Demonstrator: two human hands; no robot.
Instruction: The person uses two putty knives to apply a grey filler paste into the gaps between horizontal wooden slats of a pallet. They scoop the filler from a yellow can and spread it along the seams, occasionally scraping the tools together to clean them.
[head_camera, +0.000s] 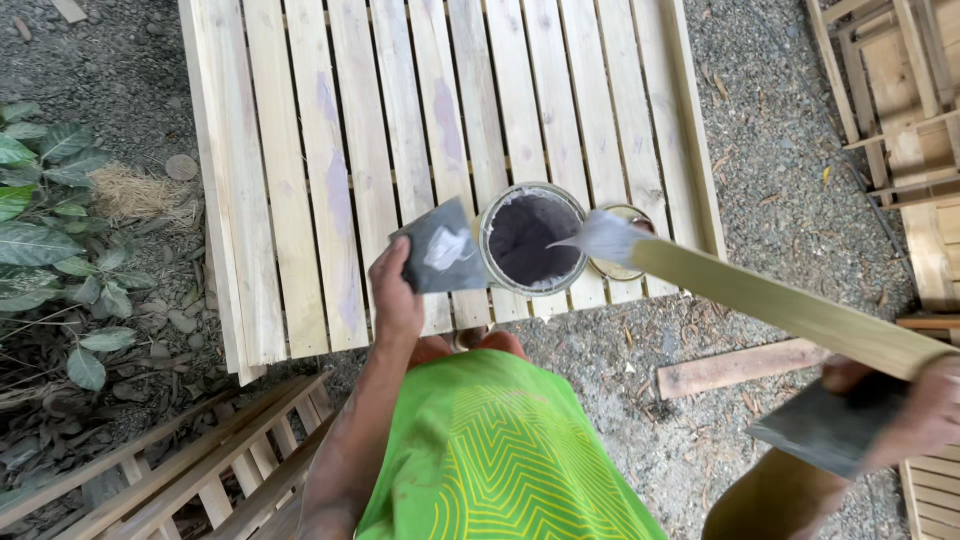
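My left hand (395, 292) grips a grey flat scraper (440, 250) smeared with pale filler, its edge touching the rim of an open can (530, 240). The can holds dark grey-purple paste and stands on a pale slatted wooden panel (300, 150). My right hand (925, 405) at the right edge holds a long wooden stick (780, 305). Its tip, coated in grey paste, hovers over the can's right rim. The same hand also pinches a second grey flat blade (820, 430). A smaller round tin (627, 272) sits partly hidden behind the stick's tip.
Purple-grey filler patches mark several slats. Leafy plants (45, 240) grow on the left. A slatted wooden frame (190, 460) lies at lower left, and more frames (900, 90) are stacked at upper right. A short plank (735, 368) lies on the gravel (780, 180).
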